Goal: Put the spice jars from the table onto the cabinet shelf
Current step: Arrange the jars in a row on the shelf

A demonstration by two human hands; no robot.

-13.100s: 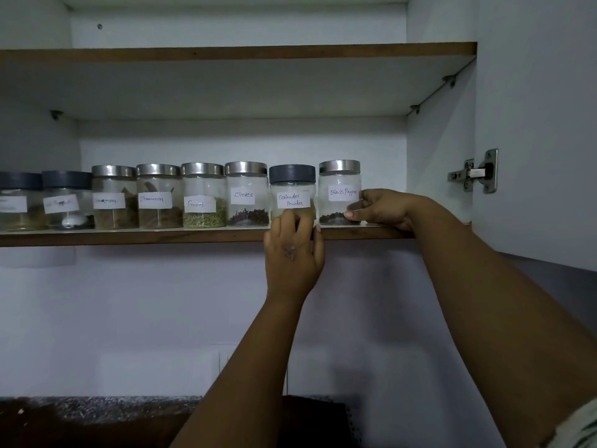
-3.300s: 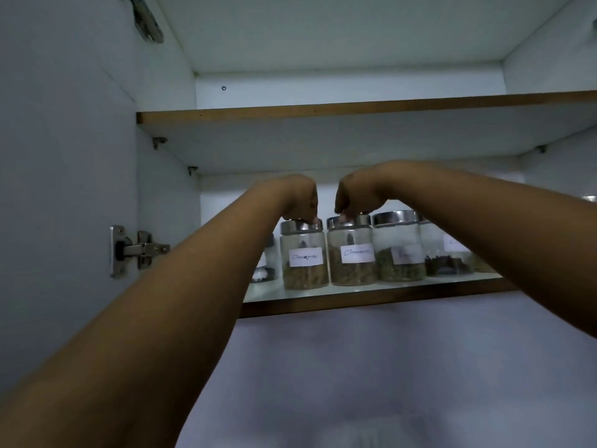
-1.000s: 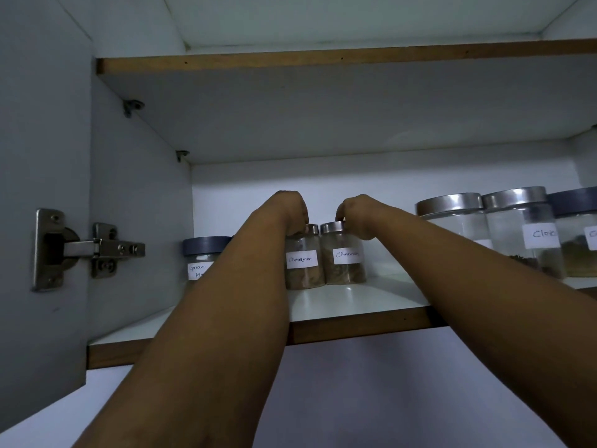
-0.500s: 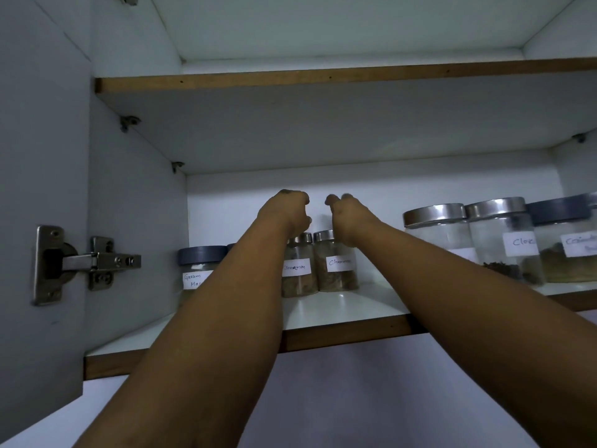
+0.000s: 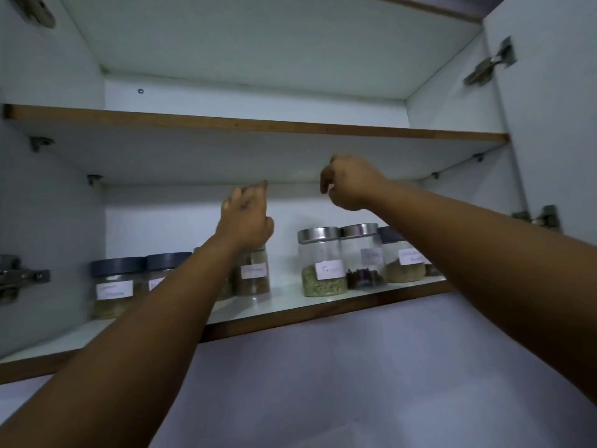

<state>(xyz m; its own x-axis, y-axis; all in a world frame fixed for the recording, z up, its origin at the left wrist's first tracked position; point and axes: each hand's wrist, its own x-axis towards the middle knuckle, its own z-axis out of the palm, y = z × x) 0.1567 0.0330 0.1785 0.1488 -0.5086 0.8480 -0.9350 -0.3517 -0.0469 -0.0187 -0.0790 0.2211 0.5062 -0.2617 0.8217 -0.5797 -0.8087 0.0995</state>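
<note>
Several labelled glass spice jars stand in a row on the lower cabinet shelf (image 5: 310, 315). A dark-lidded jar (image 5: 113, 286) is at the far left, a cinnamon jar (image 5: 253, 276) stands further back in the middle, and a fennel jar (image 5: 323, 263) with a steel lid is right of it. My left hand (image 5: 247, 218) hovers just above the cinnamon jar, fingers loosely apart, holding nothing. My right hand (image 5: 350, 184) is raised higher, above the gap beside the fennel jar, fingers curled and empty. My left forearm hides one jar next to the cinnamon jar.
An upper shelf (image 5: 258, 127) runs just above my hands. Cabinet doors stand open on both sides, with hinges at the left (image 5: 19, 279) and right (image 5: 536, 218). More jars (image 5: 403, 260) continue to the right behind my right arm. White wall lies below the shelf.
Both hands have lifted off the lids of the two middle jars and risen; the right hand moved up and to the right. The camera has tilted upward and swung right.
</note>
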